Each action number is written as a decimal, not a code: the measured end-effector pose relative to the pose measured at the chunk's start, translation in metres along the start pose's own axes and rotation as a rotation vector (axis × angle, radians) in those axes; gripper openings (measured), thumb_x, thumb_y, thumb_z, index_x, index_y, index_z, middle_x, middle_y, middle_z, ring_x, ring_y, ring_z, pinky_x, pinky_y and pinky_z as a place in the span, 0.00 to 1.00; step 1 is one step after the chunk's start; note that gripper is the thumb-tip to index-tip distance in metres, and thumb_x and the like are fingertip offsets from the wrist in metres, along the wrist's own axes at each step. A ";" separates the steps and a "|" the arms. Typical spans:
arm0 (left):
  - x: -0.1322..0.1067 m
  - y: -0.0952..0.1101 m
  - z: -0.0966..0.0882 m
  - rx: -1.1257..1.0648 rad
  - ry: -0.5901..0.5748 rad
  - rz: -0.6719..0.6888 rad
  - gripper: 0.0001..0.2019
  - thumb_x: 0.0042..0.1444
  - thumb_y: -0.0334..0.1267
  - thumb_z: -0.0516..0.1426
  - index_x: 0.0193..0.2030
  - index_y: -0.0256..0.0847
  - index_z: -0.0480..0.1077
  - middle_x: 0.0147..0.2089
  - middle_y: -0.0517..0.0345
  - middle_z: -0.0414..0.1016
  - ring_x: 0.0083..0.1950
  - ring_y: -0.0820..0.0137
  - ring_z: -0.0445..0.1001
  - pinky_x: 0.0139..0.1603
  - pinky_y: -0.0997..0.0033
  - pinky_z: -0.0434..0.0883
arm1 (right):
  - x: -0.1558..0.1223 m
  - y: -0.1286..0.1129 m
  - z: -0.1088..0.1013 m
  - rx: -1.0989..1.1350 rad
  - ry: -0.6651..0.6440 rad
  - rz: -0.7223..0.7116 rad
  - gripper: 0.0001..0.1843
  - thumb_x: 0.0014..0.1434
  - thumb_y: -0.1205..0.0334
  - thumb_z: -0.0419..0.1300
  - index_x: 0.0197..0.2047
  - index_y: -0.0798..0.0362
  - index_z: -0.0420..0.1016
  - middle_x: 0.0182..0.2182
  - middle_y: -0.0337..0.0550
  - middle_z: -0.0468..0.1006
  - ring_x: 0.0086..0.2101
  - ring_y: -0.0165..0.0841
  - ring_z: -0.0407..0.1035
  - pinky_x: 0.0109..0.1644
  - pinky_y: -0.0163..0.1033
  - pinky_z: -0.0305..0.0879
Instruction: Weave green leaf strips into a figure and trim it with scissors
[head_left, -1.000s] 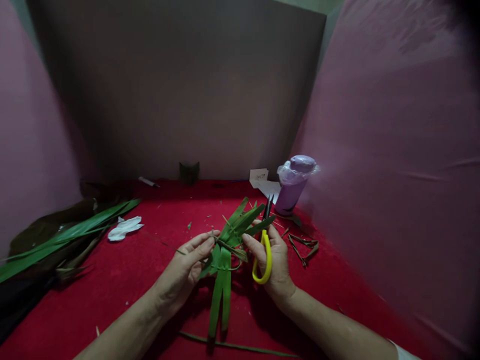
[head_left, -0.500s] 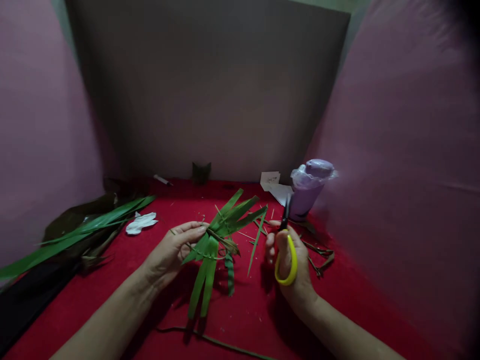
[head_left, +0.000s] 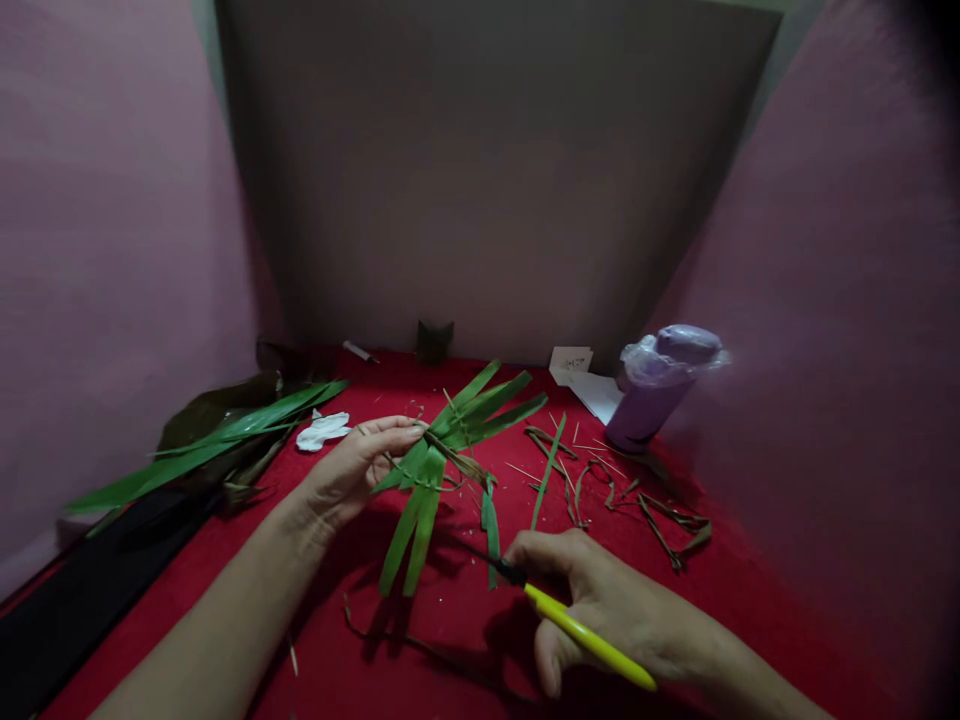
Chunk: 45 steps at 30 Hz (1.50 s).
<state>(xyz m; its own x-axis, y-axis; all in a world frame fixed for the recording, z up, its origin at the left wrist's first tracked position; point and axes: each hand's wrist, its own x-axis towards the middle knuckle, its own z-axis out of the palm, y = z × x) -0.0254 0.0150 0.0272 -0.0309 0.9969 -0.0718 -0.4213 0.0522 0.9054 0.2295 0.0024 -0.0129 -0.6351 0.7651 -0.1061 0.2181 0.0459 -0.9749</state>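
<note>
My left hand [head_left: 367, 465] pinches a bundle of green leaf strips [head_left: 426, 500], tied together with thin brown strands and fanned out to the right and downward. Low on the right, my right hand [head_left: 592, 600] holds a pair of scissors [head_left: 589, 638] with yellow handles. Their dark blades point left, beneath the bundle and close to its lower strips; whether the blades are parted is hard to see. A short green leaf piece [head_left: 490, 530] hangs or lies just beyond the blade. Part of the handle is hidden by my right hand.
Dried brown strips [head_left: 675, 525] and thin sticks lie on the red cloth [head_left: 360, 660] at right. A purple container [head_left: 645, 405] with plastic wrap stands behind, beside white papers [head_left: 596, 395]. Long green leaves [head_left: 225, 450], a white crumpled piece [head_left: 322, 430] and black cloth [head_left: 112, 590] lie left.
My right hand has come down and turned, so the scissors now point left toward the leaf bundle instead of upward. The left hand still holds the bundle. The view has shifted left.
</note>
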 end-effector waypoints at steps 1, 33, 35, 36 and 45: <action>0.000 0.001 -0.001 -0.002 0.007 0.011 0.04 0.40 0.28 0.63 0.25 0.37 0.74 0.25 0.56 0.78 0.26 0.69 0.75 0.29 0.72 0.69 | 0.001 -0.002 -0.002 -0.009 -0.019 0.019 0.08 0.41 0.63 0.65 0.29 0.49 0.74 0.16 0.34 0.70 0.18 0.28 0.62 0.20 0.31 0.50; 0.020 -0.015 -0.014 -0.072 0.001 0.050 0.06 0.46 0.26 0.61 0.33 0.36 0.74 0.29 0.59 0.79 0.28 0.77 0.75 0.31 0.81 0.71 | 0.022 0.008 0.020 -0.185 -0.092 -0.063 0.10 0.47 0.60 0.64 0.28 0.54 0.66 0.18 0.30 0.61 0.20 0.23 0.49 0.21 0.30 0.44; 0.020 -0.016 -0.015 -0.070 -0.001 0.052 0.06 0.46 0.26 0.61 0.33 0.36 0.74 0.29 0.59 0.79 0.28 0.77 0.75 0.31 0.81 0.71 | 0.022 0.008 0.020 -0.181 -0.093 -0.068 0.09 0.48 0.61 0.64 0.29 0.55 0.67 0.18 0.30 0.62 0.20 0.23 0.50 0.21 0.30 0.44; 0.020 -0.016 -0.015 -0.067 -0.004 0.049 0.06 0.46 0.26 0.61 0.33 0.36 0.74 0.29 0.59 0.79 0.28 0.76 0.75 0.31 0.81 0.71 | 0.022 0.008 0.020 -0.178 -0.092 -0.071 0.09 0.48 0.62 0.63 0.29 0.55 0.67 0.18 0.30 0.62 0.20 0.23 0.50 0.21 0.30 0.44; 0.021 -0.018 -0.013 -0.085 -0.003 0.048 0.06 0.46 0.26 0.60 0.33 0.36 0.74 0.29 0.58 0.79 0.28 0.76 0.75 0.32 0.81 0.72 | 0.023 0.013 0.019 -0.198 -0.094 -0.089 0.10 0.47 0.63 0.64 0.28 0.56 0.66 0.18 0.29 0.59 0.21 0.22 0.49 0.21 0.28 0.43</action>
<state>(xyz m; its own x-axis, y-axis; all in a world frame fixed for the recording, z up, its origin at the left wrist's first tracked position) -0.0301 0.0343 0.0041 -0.0498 0.9984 -0.0281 -0.4947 -0.0002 0.8690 0.2036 0.0085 -0.0315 -0.7224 0.6898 -0.0486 0.2939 0.2426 -0.9245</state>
